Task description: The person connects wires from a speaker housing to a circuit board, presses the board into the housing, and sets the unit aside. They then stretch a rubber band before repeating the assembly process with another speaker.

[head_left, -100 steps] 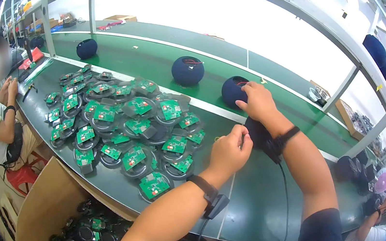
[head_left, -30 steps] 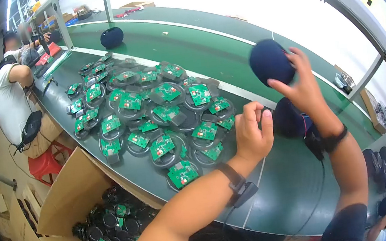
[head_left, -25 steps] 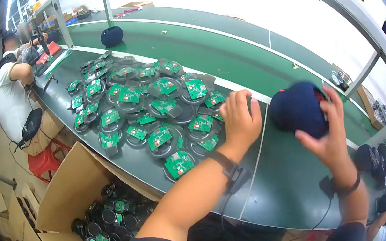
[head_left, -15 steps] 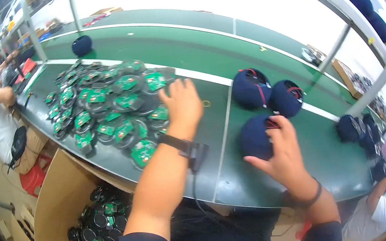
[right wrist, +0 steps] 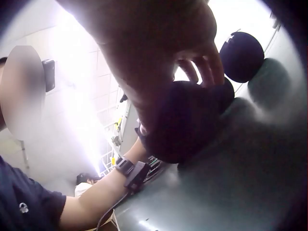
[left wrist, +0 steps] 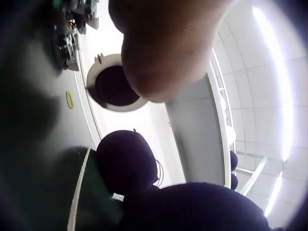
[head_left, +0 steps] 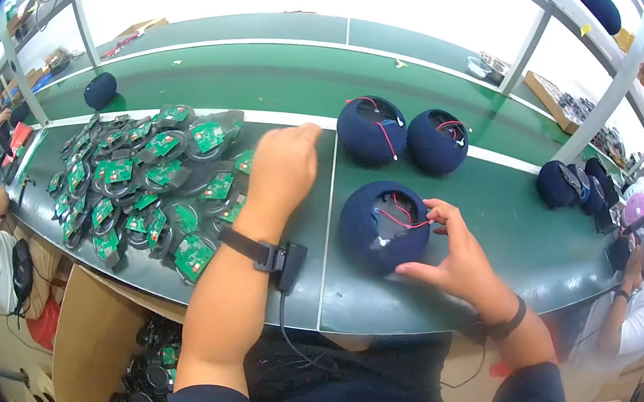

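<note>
In the head view my left hand (head_left: 285,169) is curled beside the right edge of the pile of green circuit boards on round black parts (head_left: 119,171). A dark disc with a pale rim (left wrist: 115,85) shows against its fingers in the left wrist view; the head view hides it. My right hand (head_left: 460,264) grips the right side of a navy fabric ball (head_left: 371,235), thumb low and fingers at its opening. Red wires lie in that opening, which faces up. Two more navy balls (head_left: 369,142) (head_left: 434,155) stand just behind, with red wires in their openings.
A cardboard box (head_left: 85,346) of similar parts stands below the table's front left edge. A green belt (head_left: 241,81) runs behind, carrying another ball (head_left: 100,90). Several dark balls (head_left: 556,185) sit at the right. Metal posts rise behind, and people sit at both sides.
My right hand has brought a navy ball down onto the table in front of the others, and its opening has turned upward. My left hand has gone to the pile and now curls at its edge.
</note>
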A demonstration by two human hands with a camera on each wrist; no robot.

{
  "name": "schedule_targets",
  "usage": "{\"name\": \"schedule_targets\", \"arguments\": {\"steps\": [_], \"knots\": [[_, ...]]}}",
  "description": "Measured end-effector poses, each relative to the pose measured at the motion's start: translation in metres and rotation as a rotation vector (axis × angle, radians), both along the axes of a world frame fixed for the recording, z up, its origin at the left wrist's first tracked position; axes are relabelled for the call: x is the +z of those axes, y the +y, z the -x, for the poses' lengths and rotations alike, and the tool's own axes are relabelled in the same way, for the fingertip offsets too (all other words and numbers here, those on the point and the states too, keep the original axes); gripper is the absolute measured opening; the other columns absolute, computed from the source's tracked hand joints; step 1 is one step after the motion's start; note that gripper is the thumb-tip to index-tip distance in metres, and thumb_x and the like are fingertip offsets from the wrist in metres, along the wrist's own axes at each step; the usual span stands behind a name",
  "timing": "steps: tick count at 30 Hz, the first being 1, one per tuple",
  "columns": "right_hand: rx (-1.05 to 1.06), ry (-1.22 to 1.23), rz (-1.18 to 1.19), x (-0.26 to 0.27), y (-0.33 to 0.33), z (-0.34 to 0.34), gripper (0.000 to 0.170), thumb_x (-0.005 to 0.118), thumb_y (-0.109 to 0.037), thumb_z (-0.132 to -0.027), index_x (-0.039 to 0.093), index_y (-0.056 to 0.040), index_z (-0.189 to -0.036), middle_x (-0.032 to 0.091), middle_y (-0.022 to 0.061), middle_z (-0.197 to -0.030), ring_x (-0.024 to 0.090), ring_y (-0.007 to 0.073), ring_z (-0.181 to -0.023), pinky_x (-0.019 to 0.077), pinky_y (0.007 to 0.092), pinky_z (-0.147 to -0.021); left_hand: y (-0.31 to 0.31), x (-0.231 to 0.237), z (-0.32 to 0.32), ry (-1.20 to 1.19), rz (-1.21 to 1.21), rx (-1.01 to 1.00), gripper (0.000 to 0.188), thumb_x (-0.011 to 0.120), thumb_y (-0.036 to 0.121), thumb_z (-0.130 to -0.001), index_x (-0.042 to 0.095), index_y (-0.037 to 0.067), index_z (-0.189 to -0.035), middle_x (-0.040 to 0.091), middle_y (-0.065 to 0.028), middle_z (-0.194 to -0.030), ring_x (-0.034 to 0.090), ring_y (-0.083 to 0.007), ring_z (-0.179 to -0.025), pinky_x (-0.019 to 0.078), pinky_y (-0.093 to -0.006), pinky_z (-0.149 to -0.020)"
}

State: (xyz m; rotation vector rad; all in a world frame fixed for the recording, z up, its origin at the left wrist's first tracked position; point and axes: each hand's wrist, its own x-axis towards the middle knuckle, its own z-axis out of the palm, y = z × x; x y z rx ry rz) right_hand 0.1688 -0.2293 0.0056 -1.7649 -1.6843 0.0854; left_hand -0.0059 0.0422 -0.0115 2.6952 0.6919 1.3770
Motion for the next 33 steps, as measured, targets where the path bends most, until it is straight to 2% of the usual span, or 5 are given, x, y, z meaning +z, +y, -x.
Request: {"name": "schedule_targets", "arguments": {"steps": [8, 21, 27, 30, 33], "knots": [[-0.031, -0.045, -0.048, 0.026, 0.002, 0.019, 0.042, 0.083, -0.025, -0.081, 0.066, -0.0041, -0.114, 0.061, 0.0178, -0.122, 0.064, 0.0355, -0.108, 0.0511, 0.0428, -0.095, -0.014, -0.005, 0.001, 0.323, 0.116, -0.421, 0.022, 0.071, 0.020, -0.089, 0.072, 0.007, -0.106, 0.074, -0.0087, -0.101, 0.067, -0.0310, -0.102, 0.0513, -0.0450, -0.090], [0.520, -0.158, 0.387, 0.082, 0.058, -0.010, 0.015, 0.065, -0.009, -0.084, 0.070, -0.0060, -0.098, 0.055, 0.0220, -0.138, 0.054, 0.0410, -0.126, 0.0455, 0.0459, -0.108, -0.008, -0.028, 0.002, 0.273, 0.235, 0.055, 0.057, 0.076, 0.039, -0.085, 0.061, -0.003, -0.120, 0.066, -0.0216, -0.121, 0.061, -0.0397, -0.117, 0.0491, -0.0474, -0.099], [0.681, -0.290, 0.252, 0.082, 0.072, -0.016, 0.012, 0.072, -0.007, -0.084, 0.067, -0.0062, -0.095, 0.062, 0.0147, -0.119, 0.059, 0.0356, -0.112, 0.0498, 0.0440, -0.096, -0.016, -0.002, -0.007, 0.027, 0.772, -0.134, 0.038, 0.078, 0.021, -0.087, 0.056, 0.005, -0.114, 0.066, -0.0116, -0.100, 0.067, -0.0232, -0.091, 0.0524, -0.0333, -0.078], [0.676, -0.297, 0.217, 0.073, 0.069, -0.015, 0.015, 0.073, -0.005, -0.084, 0.066, -0.0066, -0.097, 0.065, 0.0105, -0.109, 0.061, 0.0326, -0.104, 0.0507, 0.0440, -0.090, -0.012, -0.003, -0.010, -0.567, 0.985, -0.626, 0.036, 0.076, 0.015, -0.089, 0.057, 0.006, -0.117, 0.059, 0.0025, -0.096, 0.059, -0.0081, -0.086, 0.0504, -0.0259, -0.075], [0.571, -0.271, 0.212, 0.073, 0.057, -0.016, 0.018, 0.072, -0.004, -0.086, 0.066, -0.0068, -0.103, 0.066, 0.0086, -0.100, 0.063, 0.0315, -0.097, 0.0512, 0.0427, -0.087, -0.018, 0.024, 0.018, -0.361, 1.356, -0.981, 0.038, 0.072, 0.005, -0.088, 0.057, 0.006, -0.122, 0.064, -0.0009, -0.109, 0.064, -0.0097, -0.097, 0.0536, -0.0288, -0.086]]}}
